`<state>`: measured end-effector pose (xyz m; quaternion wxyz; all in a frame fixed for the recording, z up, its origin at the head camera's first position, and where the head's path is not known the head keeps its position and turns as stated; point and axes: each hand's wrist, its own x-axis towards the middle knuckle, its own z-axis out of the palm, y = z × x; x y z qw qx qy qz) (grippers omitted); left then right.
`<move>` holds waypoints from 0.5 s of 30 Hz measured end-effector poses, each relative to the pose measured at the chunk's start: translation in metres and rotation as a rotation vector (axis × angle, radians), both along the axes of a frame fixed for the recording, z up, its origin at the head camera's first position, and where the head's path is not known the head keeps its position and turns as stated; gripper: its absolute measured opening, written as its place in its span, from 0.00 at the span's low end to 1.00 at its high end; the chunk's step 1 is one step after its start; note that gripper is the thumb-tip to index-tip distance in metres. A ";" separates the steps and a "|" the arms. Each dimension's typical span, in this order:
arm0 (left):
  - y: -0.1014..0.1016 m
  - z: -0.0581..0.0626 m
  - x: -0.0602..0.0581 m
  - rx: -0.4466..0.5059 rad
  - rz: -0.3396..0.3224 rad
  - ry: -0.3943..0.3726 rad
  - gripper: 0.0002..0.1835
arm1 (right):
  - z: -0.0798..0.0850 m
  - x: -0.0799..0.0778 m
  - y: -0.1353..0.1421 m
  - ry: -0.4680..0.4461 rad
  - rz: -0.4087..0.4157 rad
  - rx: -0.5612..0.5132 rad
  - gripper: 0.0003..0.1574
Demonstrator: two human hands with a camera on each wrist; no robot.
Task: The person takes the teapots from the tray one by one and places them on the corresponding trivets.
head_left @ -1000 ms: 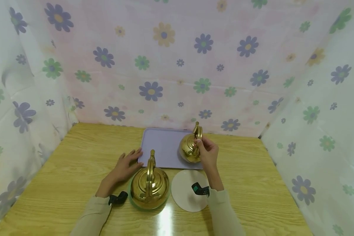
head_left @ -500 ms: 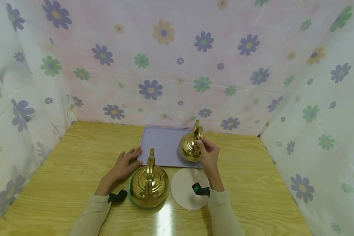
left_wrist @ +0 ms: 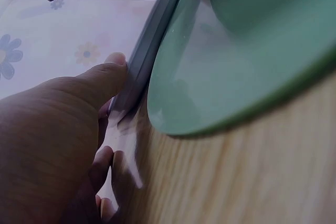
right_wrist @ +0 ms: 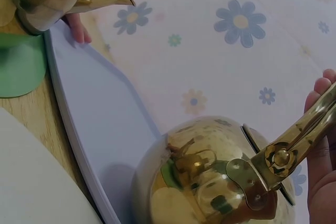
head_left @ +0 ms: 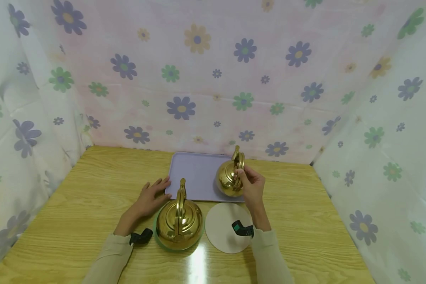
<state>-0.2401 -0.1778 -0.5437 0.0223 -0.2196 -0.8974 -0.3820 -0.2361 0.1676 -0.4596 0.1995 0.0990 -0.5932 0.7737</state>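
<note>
My right hand (head_left: 253,185) grips the handle of a small gold kettle (head_left: 227,182), which is over the right end of a lilac tray (head_left: 195,173). In the right wrist view the fingers curl round the handle and the kettle's rounded body (right_wrist: 210,177) overlaps the tray. My left hand (head_left: 150,201) lies with fingers spread at the tray's left edge; its thumb touches the tray's side (left_wrist: 139,72) in the left wrist view. A larger gold kettle (head_left: 181,232) stands on a green round plate (left_wrist: 236,77) close to the left hand, spout pointing away.
A white round plate (head_left: 227,232) lies on the wooden table (head_left: 305,221) in front of the tray, right of the large kettle. Flower-printed cloth (head_left: 213,79) hangs behind the table and along both sides. A black wrist camera (head_left: 141,236) sits on the left wrist.
The small kettle has dipped very slightly with the right hand over the last half second. The left hand, tray and large kettle stay in place.
</note>
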 end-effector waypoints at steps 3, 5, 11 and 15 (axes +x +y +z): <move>0.000 0.000 0.001 0.003 0.001 0.002 0.30 | 0.000 0.001 0.000 0.005 -0.002 0.013 0.19; 0.000 0.000 0.001 0.003 0.003 0.003 0.30 | -0.001 0.002 -0.001 0.010 0.000 0.018 0.18; -0.001 -0.002 0.000 0.003 0.002 0.007 0.30 | -0.002 0.003 -0.002 0.008 -0.005 0.034 0.18; -0.001 -0.002 0.000 0.004 0.002 0.006 0.30 | -0.001 0.004 -0.003 0.009 -0.010 0.044 0.19</move>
